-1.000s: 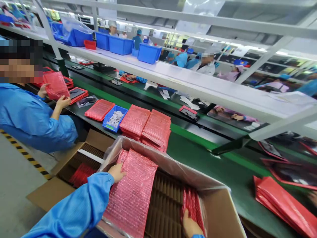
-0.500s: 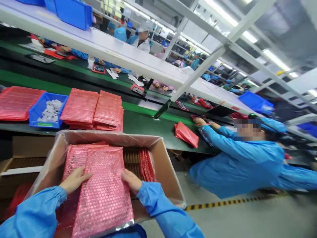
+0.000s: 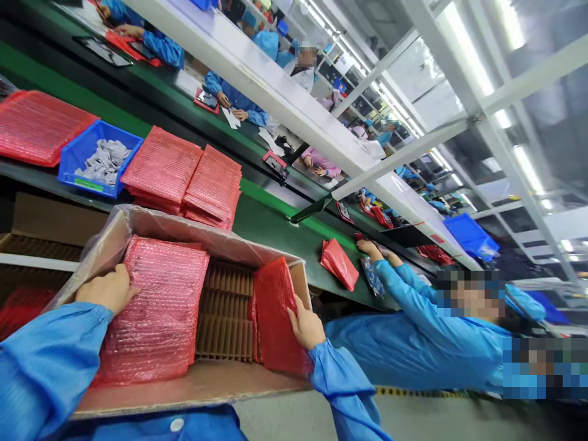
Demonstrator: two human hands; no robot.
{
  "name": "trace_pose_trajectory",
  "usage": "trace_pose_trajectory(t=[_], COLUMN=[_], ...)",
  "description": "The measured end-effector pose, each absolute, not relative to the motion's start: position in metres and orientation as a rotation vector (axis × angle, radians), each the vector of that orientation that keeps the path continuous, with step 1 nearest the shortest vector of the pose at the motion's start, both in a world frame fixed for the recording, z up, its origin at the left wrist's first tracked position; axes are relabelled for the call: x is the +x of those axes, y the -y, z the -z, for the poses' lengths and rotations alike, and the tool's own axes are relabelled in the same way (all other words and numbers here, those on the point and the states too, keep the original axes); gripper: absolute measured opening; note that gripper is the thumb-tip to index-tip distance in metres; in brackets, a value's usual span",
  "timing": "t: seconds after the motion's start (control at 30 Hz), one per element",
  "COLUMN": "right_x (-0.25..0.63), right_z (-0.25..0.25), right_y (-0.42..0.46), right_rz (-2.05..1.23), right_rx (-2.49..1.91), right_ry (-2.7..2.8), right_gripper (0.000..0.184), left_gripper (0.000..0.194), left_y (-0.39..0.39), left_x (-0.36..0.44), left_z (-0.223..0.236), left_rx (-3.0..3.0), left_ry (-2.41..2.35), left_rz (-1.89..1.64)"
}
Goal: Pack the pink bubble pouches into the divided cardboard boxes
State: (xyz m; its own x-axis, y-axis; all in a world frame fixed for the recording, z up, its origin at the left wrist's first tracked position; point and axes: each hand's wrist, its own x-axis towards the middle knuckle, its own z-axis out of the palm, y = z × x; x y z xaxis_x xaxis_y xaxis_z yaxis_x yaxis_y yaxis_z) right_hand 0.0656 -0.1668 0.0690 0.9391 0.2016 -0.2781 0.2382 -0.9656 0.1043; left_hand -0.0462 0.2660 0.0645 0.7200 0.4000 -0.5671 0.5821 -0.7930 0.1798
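A cardboard box (image 3: pixel 239 383) lined with clear plastic stands in front of me, with brown cardboard dividers (image 3: pixel 225 312) across its middle. On its left side lies a stack of red bubble bags (image 3: pixel 158 306). My left hand (image 3: pixel 108 289) is closed at the stack's left edge, thumb on top and the other fingers partly hidden. At the box's right end, my right hand (image 3: pixel 307 323) grips a red bubble bag (image 3: pixel 278 315) by its right edge. This bag slants against the right wall, over other red bags.
On the green bench (image 3: pixel 271 236) behind the box lie stacks of red bubble bags (image 3: pixel 160 165) and a blue bin (image 3: pixel 98 159) of small grey-white pieces. A co-worker in blue (image 3: pixel 413 343) reaches over the bench at right. A white shelf beam (image 3: pixel 257 79) crosses above.
My right hand has moved right with a bubble bag, from over the left stack to the box's right end. My left hand has shifted up and left. The view has tilted.
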Motion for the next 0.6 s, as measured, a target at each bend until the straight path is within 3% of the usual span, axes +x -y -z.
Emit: trace_pose_trajectory(t=[0.27, 0.4, 0.6], right_x=[0.089, 0.089, 0.076], right_z=[-0.068, -0.030, 0.022], right_y=[0.145, 0.103, 0.068], right_rz=[0.590, 0.750, 0.807], right_rx=[2.853, 2.822, 2.909], right_ry=[-0.402, -0.303, -0.147], right_gripper=[0.048, 0.053, 0.062], left_gripper=[0.043, 0.044, 0.043], left_y=[-0.269, -0.286, -0.312], left_x=[-0.041, -0.046, -0.048], left_z=[-0.066, -0.030, 0.039], left_rx=[2.628, 2.653, 2.741], left_ry=[-0.766, -0.752, -0.679], left_rz=[0.929, 1.026, 0.895])
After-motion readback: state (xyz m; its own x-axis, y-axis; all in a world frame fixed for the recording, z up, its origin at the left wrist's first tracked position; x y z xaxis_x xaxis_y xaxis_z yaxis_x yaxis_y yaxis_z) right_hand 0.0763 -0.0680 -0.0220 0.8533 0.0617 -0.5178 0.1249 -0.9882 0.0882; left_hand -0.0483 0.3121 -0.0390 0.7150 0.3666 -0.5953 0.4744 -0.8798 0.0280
